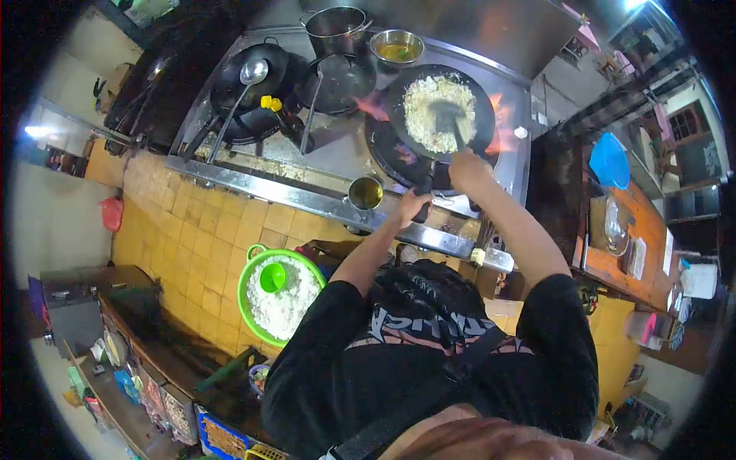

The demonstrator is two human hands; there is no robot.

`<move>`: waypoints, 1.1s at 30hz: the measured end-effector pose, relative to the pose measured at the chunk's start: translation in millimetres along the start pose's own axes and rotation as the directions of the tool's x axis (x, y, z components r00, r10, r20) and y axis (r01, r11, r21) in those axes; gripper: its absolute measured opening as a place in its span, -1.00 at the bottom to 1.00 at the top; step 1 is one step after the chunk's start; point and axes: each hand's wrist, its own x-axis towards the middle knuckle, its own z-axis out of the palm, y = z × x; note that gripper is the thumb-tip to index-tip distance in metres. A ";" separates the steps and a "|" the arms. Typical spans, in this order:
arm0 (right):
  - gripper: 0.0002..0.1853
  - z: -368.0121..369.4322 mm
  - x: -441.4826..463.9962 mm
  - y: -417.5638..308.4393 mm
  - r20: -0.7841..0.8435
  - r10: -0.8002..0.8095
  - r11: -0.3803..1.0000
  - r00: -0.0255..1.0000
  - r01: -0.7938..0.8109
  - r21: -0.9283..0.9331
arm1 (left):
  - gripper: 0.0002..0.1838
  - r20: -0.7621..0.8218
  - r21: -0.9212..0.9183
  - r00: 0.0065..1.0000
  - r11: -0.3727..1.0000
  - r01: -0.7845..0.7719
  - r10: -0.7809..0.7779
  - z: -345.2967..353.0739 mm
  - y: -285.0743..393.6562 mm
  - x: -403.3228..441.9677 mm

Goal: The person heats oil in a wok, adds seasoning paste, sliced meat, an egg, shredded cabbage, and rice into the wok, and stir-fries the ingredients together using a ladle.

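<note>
Rice point(420, 103) fills much of a black wok point(484, 115), tilted over flames point(502, 126) at the far right of the steel tabletop point(337, 149). A dark-bladed turner point(446, 113) rests in the rice. Just beyond the wok, a little left, stands a steel bowl point(397, 50) of yellow liquid; a deep pot point(336, 27) is left of that bowl. A dark pan point(349, 86) sits left of the flames, and farther left is another black wok point(230, 77) with a steel ladle point(254, 72) lying across it. A metal cup point(365, 193) of yellowish liquid stands at the near edge, close to the wok's handle point(426, 188).

The front rail point(307, 201) bounds the tabletop on the near side; past it, at the left, is open yellow tiled floor point(180, 218), with a green basin point(242, 295) of white rice nearer the person.

The left hand point(415, 205) is wrapped around the wok handle, elbow bent. The right hand point(469, 170), its arm extended forward, is closed round the turner's handle, near the wok's rim.
</note>
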 end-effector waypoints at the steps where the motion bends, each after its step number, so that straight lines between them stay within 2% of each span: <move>1: -0.75 11.3 8.4 1.6 -0.030 0.022 1.000 0.999 -0.021 0.019 | -0.85 -0.021 0.018 0.999 1.000 0.024 -0.024 3.1 4.7 -1.6; 3: -0.74 8.7 1.6 0.1 -0.056 0.041 0.999 0.998 -0.039 0.037 | -0.85 -0.012 0.029 1.000 1.000 0.012 -0.011 10.0 15.5 -11.6; 5: -0.75 -35.0 -39.0 -17.2 0.074 -0.122 0.992 0.990 0.124 -0.023 | -0.85 -0.008 0.042 1.000 0.999 -0.004 0.005 9.9 21.2 -11.7; 6: -0.75 -34.6 -27.3 -13.5 0.073 -0.121 0.992 0.990 0.123 -0.021 | -0.85 -0.014 0.009 1.000 1.000 0.001 -0.001 8.1 17.5 -7.9; 8: -0.73 -13.7 4.1 -2.7 0.148 0.013 0.997 0.989 -0.025 0.077 | -0.86 -0.015 -0.021 1.000 1.000 0.024 -0.024 7.3 8.4 -11.6; 9: -0.72 -8.2 3.5 -9.6 0.001 0.133 0.987 0.991 -0.133 0.085 | -0.85 -0.015 -0.007 0.999 0.999 0.034 -0.034 6.6 9.3 -8.8; 10: -0.72 -4.7 0.6 -9.2 0.000 0.135 0.987 0.991 -0.135 0.084 | -0.85 -0.018 0.005 0.999 0.999 0.045 -0.045 6.5 10.3 -7.3; 12: -0.72 -2.1 -22.3 -19.3 0.044 -0.025 0.999 0.999 0.026 -0.038 | -0.85 0.009 -0.021 1.000 1.000 0.022 -0.021 4.0 7.4 -6.5; 13: -0.71 -12.8 -34.5 -27.3 0.118 -0.054 0.986 0.992 0.072 -0.153 | -0.85 0.037 -0.029 0.999 1.000 0.009 -0.008 2.9 9.6 -5.1; 14: -0.71 -13.4 -24.3 -25.8 0.115 -0.056 0.985 0.992 0.073 -0.154 | -0.85 0.065 -0.041 0.998 0.999 0.002 0.001 2.6 9.4 -4.1; 16: -0.60 4.7 1.1 -15.8 0.104 0.050 0.999 0.993 -0.049 -0.005 | -0.86 0.038 -0.081 0.999 0.996 0.023 -0.020 4.0 2.8 -9.7; 17: -0.53 16.1 13.6 -9.0 0.141 0.159 0.969 0.977 -0.182 0.166 | -0.86 0.042 -0.055 0.999 0.998 0.015 -0.013 4.4 7.1 -8.7; 18: -0.53 15.3 9.4 -10.9 0.137 0.156 0.970 0.978 -0.178 0.165 | -0.87 0.043 -0.031 0.999 1.000 0.006 -0.004 5.2 12.8 -8.5; 20: -0.47 12.2 -22.1 -22.7 0.165 -0.018 0.979 0.986 0.051 -0.199 | -0.87 0.035 -0.026 0.999 1.000 0.001 0.000 5.4 16.9 -12.6; 22: -0.45 -5.1 -26.5 -26.9 0.199 -0.006 0.973 0.980 0.051 -0.224 | -0.87 0.026 -0.021 1.000 1.000 -0.005 0.005 3.0 16.4 -4.2; 24: -0.65 17.3 2.3 -10.8 0.148 0.117 0.992 0.982 -0.124 0.037 | -0.87 0.028 -0.018 0.999 1.000 0.018 -0.017 2.3 5.0 -10.0; 26: -0.64 38.1 7.2 -2.1 0.082 0.146 0.989 0.986 -0.145 -0.013 | -0.85 0.067 -0.026 0.997 0.999 0.036 -0.034 0.3 13.9 -4.6; 28: -0.63 34.2 -30.0 -11.7 -0.004 -0.039 0.968 0.999 0.037 -0.250 | -0.82 0.084 -0.007 0.996 1.000 0.024 -0.023 -6.4 9.2 0.7; 29: -0.57 30.7 -28.2 -13.4 0.210 0.087 0.985 0.974 -0.053 -0.162 | -0.82 0.062 -0.024 0.996 0.998 0.061 -0.059 -6.0 10.5 0.9; 30: -0.57 27.2 -23.2 -11.0 0.205 0.089 0.984 0.975 -0.055 -0.168 | -0.82 0.041 -0.044 0.994 0.994 0.101 -0.099 -3.8 13.3 -0.5; 32: -0.50 30.4 -18.7 -5.5 0.075 0.158 0.987 0.984 -0.155 -0.052 | -0.80 0.032 0.016 0.995 0.996 0.090 -0.091 -3.0 15.5 -5.3; 33: -0.45 40.1 -8.3 3.9 0.033 0.121 0.992 0.992 -0.121 0.023 | -0.80 0.047 0.048 0.997 0.997 0.064 -0.066 -9.6 8.1 7.4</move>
